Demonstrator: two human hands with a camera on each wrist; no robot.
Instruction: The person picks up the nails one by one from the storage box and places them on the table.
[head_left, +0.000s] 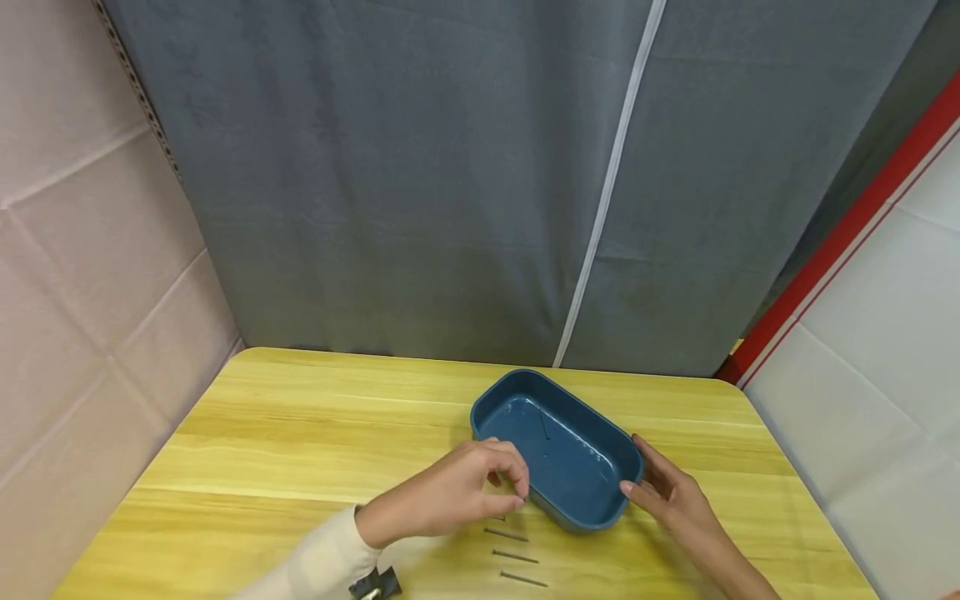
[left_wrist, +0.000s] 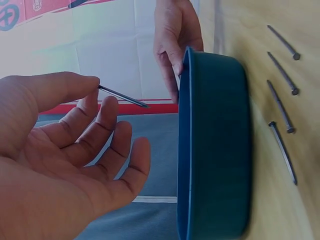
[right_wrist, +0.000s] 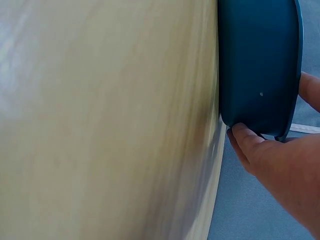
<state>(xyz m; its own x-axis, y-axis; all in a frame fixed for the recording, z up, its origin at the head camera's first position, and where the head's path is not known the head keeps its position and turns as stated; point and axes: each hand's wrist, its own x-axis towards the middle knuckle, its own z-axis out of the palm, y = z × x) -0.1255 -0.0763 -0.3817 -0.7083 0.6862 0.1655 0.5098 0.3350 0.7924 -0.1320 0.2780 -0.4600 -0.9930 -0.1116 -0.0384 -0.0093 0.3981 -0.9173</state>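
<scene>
My left hand (head_left: 468, 487) pinches a nail (left_wrist: 123, 96) between thumb and index finger, the other fingers loosely bent. This hand is at the near left side of a blue plastic bin (head_left: 573, 512), above rim height in the left wrist view. At the bin's right end, my right hand (head_left: 671, 500) grips the corner, with the thumb by the rim and fingers (right_wrist: 245, 137) against the outer wall. Inside the bin lies one thin nail (head_left: 544, 423). Several loose nails (head_left: 516, 557) lie in a rough row on the table, near the bin's front left.
The yellow wood-grain table (head_left: 322, 417) has its back edge along a grey curtain (head_left: 412, 208). White panels stand on both sides, the right one with a red border (head_left: 847, 242). A small black object (head_left: 377, 583) sits at the left wrist.
</scene>
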